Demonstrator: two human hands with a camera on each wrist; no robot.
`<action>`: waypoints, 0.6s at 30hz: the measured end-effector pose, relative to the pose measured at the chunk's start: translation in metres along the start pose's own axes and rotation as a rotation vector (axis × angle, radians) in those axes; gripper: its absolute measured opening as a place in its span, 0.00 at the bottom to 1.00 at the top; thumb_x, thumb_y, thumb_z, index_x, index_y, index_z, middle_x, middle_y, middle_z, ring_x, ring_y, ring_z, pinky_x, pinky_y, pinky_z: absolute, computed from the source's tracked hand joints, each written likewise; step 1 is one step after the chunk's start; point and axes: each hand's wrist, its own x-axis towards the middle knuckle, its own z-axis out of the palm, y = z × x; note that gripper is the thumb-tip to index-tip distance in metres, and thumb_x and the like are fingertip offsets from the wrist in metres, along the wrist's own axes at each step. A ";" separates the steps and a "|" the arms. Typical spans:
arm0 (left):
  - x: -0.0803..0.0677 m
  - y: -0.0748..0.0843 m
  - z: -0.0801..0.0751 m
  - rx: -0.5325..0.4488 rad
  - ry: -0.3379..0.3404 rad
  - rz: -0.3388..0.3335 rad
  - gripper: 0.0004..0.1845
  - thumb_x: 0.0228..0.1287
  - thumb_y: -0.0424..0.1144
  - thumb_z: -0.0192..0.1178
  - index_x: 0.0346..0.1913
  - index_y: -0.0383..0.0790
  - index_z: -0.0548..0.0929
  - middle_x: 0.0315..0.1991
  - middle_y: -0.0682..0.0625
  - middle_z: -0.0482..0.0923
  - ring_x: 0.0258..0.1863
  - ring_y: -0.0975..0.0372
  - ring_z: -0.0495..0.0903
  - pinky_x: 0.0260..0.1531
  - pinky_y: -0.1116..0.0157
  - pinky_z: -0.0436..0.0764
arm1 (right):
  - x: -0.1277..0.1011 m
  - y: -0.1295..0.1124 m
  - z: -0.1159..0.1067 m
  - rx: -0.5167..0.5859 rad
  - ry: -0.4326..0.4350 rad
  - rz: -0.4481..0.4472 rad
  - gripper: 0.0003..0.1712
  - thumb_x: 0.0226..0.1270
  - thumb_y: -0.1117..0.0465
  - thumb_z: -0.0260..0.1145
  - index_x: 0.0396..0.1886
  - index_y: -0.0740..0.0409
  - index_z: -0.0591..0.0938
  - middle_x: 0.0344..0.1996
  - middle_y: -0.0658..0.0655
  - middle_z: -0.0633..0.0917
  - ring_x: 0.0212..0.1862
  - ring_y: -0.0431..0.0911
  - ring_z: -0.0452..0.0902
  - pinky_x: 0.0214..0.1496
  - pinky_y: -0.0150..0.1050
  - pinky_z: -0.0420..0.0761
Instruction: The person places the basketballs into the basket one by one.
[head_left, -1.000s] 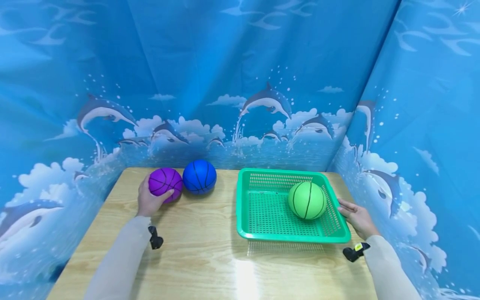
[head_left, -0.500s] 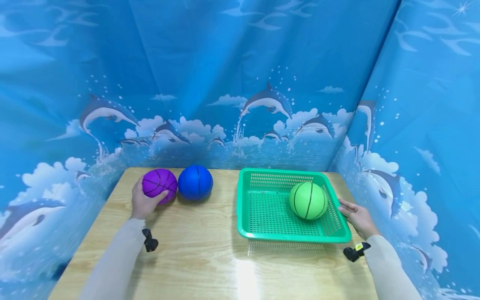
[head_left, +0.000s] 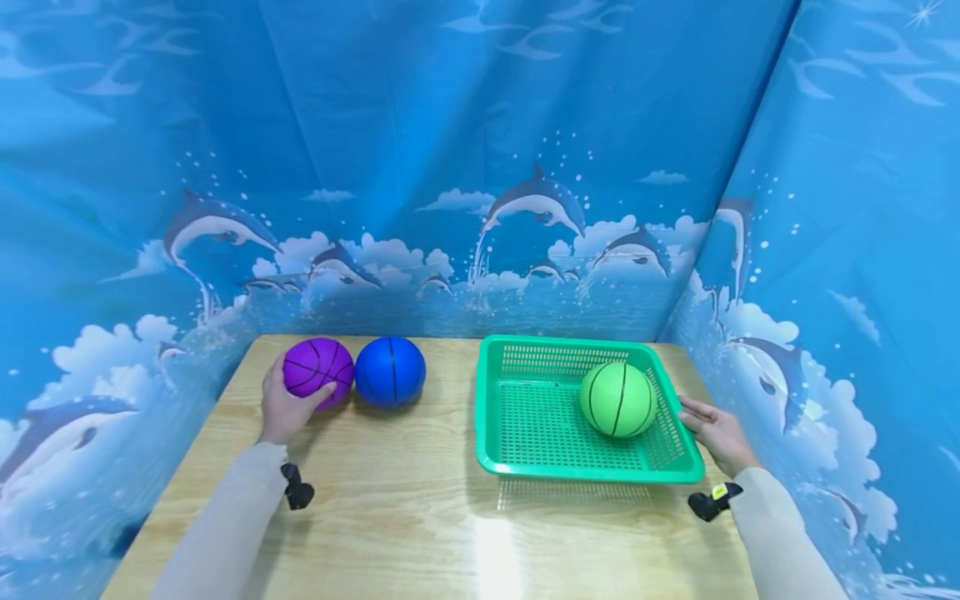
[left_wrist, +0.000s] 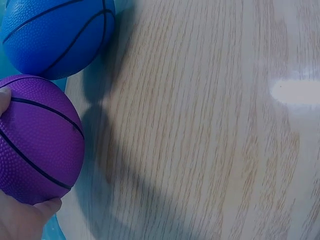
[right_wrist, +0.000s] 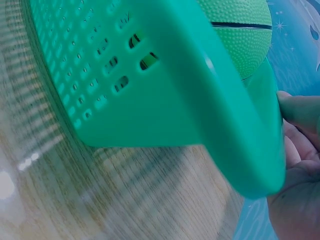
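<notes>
On the table's back left, my left hand grips a purple mini basketball, with the thumb on its near side. A blue mini basketball sits right beside it, the two touching or almost so. In the left wrist view, the purple ball lies against my fingers below the blue ball. My right hand rests with fairly straight fingers against the right rim of a green plastic basket. Inside the basket, toward its right side, is a light green mini basketball.
A light wooden table carries everything. Behind it and at the sides hangs a blue curtain printed with dolphins. The left half of the basket floor shows bare mesh.
My left hand and the purple ball have shifted slightly left. The blue ball has moved a little left and toward me. My right hand, the basket and the green ball have stayed nearly still.
</notes>
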 end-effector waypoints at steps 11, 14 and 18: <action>-0.001 0.002 -0.005 0.020 -0.017 -0.017 0.57 0.51 0.42 0.73 0.76 0.40 0.45 0.74 0.34 0.46 0.69 0.38 0.54 0.65 0.39 0.59 | 0.000 0.001 -0.001 0.016 -0.008 0.004 0.36 0.75 0.49 0.53 0.74 0.62 0.57 0.71 0.69 0.59 0.49 0.24 0.69 0.62 0.46 0.75; -0.002 0.004 -0.007 0.021 -0.019 -0.009 0.57 0.52 0.43 0.73 0.76 0.39 0.45 0.73 0.33 0.46 0.69 0.37 0.54 0.65 0.39 0.60 | 0.000 0.000 -0.001 0.012 -0.008 0.004 0.36 0.75 0.49 0.53 0.74 0.62 0.57 0.71 0.69 0.59 0.52 0.30 0.72 0.61 0.45 0.75; 0.000 0.007 -0.010 -0.011 -0.002 0.030 0.56 0.50 0.43 0.74 0.76 0.42 0.47 0.73 0.35 0.49 0.69 0.39 0.56 0.64 0.40 0.62 | 0.000 0.000 -0.001 0.000 -0.007 0.002 0.36 0.75 0.48 0.53 0.74 0.62 0.57 0.70 0.69 0.59 0.56 0.36 0.72 0.61 0.45 0.76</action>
